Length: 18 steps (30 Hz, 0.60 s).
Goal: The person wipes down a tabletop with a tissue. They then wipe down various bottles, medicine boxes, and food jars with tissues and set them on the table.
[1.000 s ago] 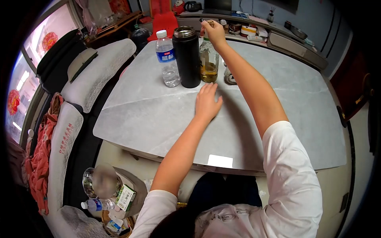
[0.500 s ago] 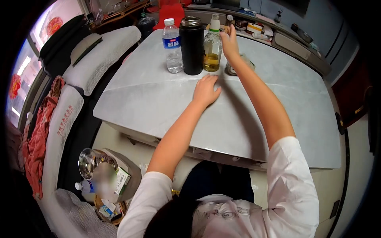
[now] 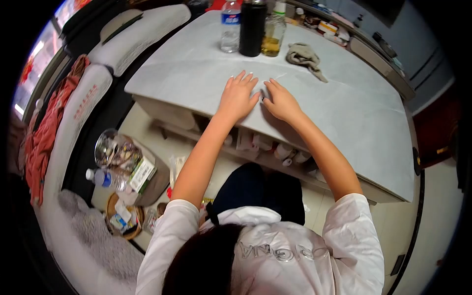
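Note:
My left hand (image 3: 238, 97) rests on the grey marbled tabletop (image 3: 354, 128), fingers spread, holding nothing. Close beside it on the right, my right hand (image 3: 282, 101) lies on the same surface with its fingers stretched out and nothing held. Beyond both hands, a row of bottles stands upright: a clear plastic water bottle (image 3: 229, 37) with a blue label, a tall black flask (image 3: 252, 32), and a glass bottle (image 3: 273, 37) with some yellow liquid at the bottom. Their tops are partly cut off by the frame edge. A crumpled grey-green cloth (image 3: 304, 56) lies to their right.
A sofa (image 3: 88, 103) with white covers runs along the left, a red garment (image 3: 54, 132) on it. On the floor stand a bin-like container (image 3: 152, 182) topped with a metal bowl (image 3: 109, 147), and a wicker basket (image 3: 114, 204). Shelves under the tabletop hold several items.
My right hand has come back from the glass bottle to beside my left hand. Both hands now lie nearer the table's front edge. The view has tilted down, raising the bottles in frame.

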{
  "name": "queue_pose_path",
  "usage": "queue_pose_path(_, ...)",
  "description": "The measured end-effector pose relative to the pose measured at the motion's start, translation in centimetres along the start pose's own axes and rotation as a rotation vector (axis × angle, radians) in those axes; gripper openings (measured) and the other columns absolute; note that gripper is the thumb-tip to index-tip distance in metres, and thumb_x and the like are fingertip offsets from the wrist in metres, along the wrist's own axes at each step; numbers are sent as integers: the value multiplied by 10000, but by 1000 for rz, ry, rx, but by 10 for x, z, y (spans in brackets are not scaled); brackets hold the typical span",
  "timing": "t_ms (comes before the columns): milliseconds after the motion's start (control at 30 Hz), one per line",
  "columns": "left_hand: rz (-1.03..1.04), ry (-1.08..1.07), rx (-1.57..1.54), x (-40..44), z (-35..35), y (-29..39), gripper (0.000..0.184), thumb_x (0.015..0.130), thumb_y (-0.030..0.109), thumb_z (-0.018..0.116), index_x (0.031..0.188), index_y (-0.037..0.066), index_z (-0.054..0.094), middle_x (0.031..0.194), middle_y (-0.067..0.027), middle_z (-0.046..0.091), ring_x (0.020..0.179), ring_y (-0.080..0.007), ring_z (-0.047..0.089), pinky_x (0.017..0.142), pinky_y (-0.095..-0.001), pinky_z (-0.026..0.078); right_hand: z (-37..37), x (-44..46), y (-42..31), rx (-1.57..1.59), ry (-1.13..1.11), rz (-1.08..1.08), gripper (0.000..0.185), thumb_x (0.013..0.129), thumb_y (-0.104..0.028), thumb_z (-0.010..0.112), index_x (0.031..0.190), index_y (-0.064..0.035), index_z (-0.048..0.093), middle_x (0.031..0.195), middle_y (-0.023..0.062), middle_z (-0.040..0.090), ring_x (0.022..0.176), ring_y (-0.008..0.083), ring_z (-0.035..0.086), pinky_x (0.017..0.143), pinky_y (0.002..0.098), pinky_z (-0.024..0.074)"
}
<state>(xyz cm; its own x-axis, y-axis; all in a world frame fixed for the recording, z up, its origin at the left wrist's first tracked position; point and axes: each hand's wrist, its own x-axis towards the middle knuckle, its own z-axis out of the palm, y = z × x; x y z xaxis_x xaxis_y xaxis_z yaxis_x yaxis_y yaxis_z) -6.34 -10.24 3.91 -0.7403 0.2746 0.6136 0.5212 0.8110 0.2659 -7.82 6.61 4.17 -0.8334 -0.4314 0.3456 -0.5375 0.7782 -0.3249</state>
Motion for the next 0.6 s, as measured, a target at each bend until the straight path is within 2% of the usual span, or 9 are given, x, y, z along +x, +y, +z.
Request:
queue_pose_path(167,-112,151,1,-92,-40,-4,356,797,163,520,1134,50,517,1194,-126,498,1183,-295,385,963,-430,309,42,-12,-63,93,84,-159,490,745,-165,540,1174,46,429,1259,249,393,1156,346,402,967,366,335)
queue_pose_path(267,-219,153,29,-158,-41,-18,370,791,140,521,1150,52,508,1205,-127,489,1171,-302,397,959,-429,312,67,-23,-97,108,43,-236,496,740,-161,553,1170,51,427,1243,235,414,1157,338,400,963,379,333)
queue_pose_path(367,-341,90,52,-219,-35,-36,377,795,128,507,1162,41,497,1214,-140,483,1171,-307,401,958,-420,315,86,-36,-118,-108,171,-385,507,725,-159,570,1173,34,430,1227,218,428,1153,333,397,960,397,321)
queue_pose_path(600,-556,111,103,-297,-43,-75,419,786,96,480,1197,16,459,1198,-186,481,1156,-334,410,965,-398,319,101,-46,-130,-135,271,-347,548,681,-162,602,1181,-14,434,1256,197,391,1179,312,354,966,454,286)
